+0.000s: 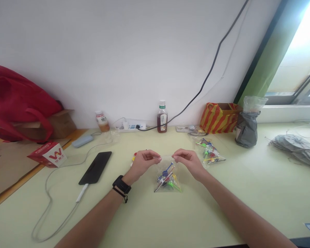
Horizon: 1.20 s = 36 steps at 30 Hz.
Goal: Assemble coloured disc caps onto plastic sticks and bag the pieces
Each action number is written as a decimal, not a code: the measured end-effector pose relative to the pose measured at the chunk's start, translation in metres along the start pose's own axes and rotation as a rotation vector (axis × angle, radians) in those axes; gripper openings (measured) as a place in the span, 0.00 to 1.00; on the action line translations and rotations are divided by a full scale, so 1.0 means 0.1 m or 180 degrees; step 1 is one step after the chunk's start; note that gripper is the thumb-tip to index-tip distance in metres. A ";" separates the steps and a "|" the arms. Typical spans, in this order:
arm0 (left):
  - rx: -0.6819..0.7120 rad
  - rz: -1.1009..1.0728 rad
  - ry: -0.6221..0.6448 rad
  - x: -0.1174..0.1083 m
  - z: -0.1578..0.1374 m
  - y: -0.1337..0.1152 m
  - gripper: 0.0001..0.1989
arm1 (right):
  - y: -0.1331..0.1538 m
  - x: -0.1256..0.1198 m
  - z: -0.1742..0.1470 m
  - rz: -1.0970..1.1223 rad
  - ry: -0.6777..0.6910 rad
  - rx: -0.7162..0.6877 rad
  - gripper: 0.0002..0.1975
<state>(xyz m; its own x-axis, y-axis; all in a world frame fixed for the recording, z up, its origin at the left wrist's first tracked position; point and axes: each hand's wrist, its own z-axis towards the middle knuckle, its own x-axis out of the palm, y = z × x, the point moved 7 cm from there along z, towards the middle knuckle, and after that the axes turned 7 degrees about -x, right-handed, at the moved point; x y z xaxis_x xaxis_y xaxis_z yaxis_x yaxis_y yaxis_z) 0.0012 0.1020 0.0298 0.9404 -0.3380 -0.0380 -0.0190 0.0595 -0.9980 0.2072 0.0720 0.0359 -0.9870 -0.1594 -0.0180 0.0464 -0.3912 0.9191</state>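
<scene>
Between my hands hangs a clear plastic bag (167, 179) holding small blue, white, red, yellow and green plastic pieces. My left hand (146, 162), with a black watch (122, 184) on its wrist, pinches the bag's top left corner. At the top right corner my right hand (188, 161) pinches the same edge between thumb and finger. Small red and yellow pieces (133, 157) peek out behind my left hand, mostly hidden by it. Beyond my right hand, another clear bag of colourful pieces (211, 152) lies on the table.
A black phone (95, 168) with a white cable lies left, near a red-and-white box (48, 154). By the wall stand a dark bottle (162, 117), a power strip (133, 125), another bottle (102, 122) and a striped bag (218, 119). Grey round items (294, 144) lie far right.
</scene>
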 end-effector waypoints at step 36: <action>0.0230 0.0527 0.0045 0.02 0.02 -0.02 0.14 | -0.09 -0.03 0.01 -0.0353 0.0050 0.0053 0.17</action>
<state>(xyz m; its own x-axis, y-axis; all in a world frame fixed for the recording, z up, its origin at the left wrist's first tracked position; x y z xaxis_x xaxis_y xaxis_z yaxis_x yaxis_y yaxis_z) 0.0038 0.1032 0.0315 0.9215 -0.3312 -0.2028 -0.1482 0.1826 -0.9720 0.2094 0.0774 0.0278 -0.9834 -0.1302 -0.1260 -0.0657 -0.3920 0.9176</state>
